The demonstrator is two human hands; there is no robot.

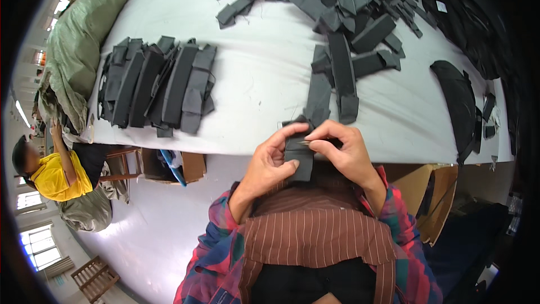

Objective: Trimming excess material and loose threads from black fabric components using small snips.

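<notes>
Two hands hold one dark grey fabric strip [299,156] just off the near edge of the white worktop [259,84]: the left hand [274,160] grips its side with fingers pressed on the cloth, while the right hand [344,147] pinches what may be a small thin metal tool [308,142] against its top. Neat strips [157,84] lie left, a loose heap [337,5] beyond, and a person in yellow [53,174] sits far left on the pale floor.
</notes>
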